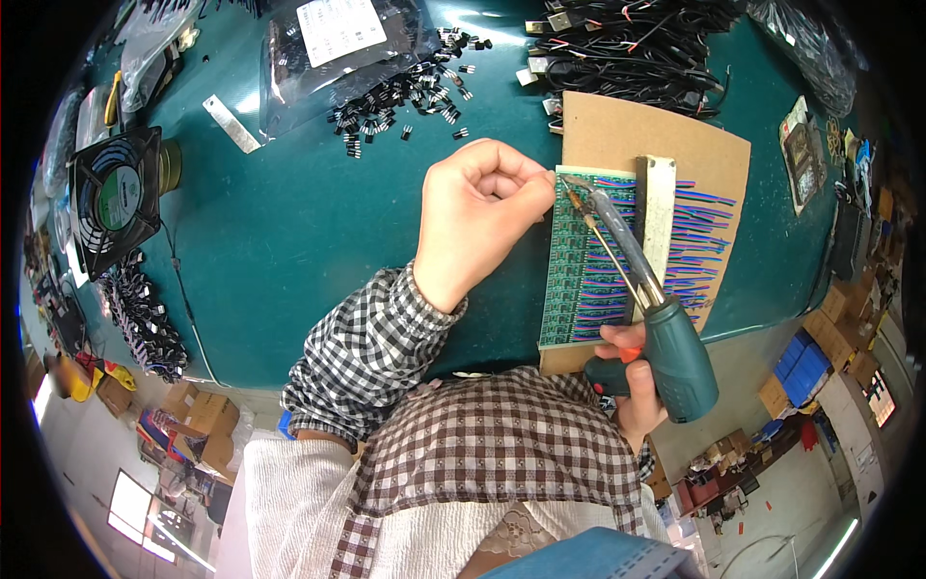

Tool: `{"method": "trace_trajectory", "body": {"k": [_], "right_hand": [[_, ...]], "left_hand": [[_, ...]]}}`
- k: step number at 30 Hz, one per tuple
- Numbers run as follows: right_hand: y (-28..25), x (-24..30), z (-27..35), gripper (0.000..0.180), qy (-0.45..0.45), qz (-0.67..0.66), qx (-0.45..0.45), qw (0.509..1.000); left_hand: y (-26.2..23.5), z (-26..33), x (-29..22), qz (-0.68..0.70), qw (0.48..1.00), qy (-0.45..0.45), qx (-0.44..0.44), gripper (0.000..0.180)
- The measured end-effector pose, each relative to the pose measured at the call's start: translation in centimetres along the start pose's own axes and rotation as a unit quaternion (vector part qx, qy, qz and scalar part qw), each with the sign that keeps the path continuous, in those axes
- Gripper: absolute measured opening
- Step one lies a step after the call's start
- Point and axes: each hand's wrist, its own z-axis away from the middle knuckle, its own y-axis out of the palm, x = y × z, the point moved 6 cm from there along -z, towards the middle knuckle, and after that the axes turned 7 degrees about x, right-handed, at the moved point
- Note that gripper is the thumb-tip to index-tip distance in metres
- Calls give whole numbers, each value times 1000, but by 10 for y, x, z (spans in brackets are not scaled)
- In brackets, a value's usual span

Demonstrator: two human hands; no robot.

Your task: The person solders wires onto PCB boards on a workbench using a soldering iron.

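Note:
My right hand [639,405] grips a green soldering gun [680,362] with a red trigger. The gun's tip points up and left, over the top left corner of a green circuit board panel [559,265]. By that same corner my left hand [482,207] is closed in a pinch; anything between its fingertips is too small to make out. Short blue, red and black wires [702,241] run from the panel to the right. Across them lies a pale metal bar [660,207]. Panel and wires rest on a brown cardboard sheet [656,125].
Small black components with metal legs [415,96] are scattered beside a plastic bag [342,48] at the back. Bundled black cables [627,53] lie behind the cardboard. A black fan [114,198] stands at the left, and a small metal strip [231,124] lies on the green tabletop [289,232].

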Motion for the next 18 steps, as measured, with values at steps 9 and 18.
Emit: {"method": "trace_trajectory", "body": {"k": [9, 18], "right_hand": [[1, 1, 1, 41, 17, 13, 6, 1000], [-3, 2, 1, 40, -17, -7, 6, 1000]], "left_hand": [[1, 0, 1, 1, 1000, 5, -3, 5], [1, 0, 1, 2, 1000, 12, -9, 5]]}}
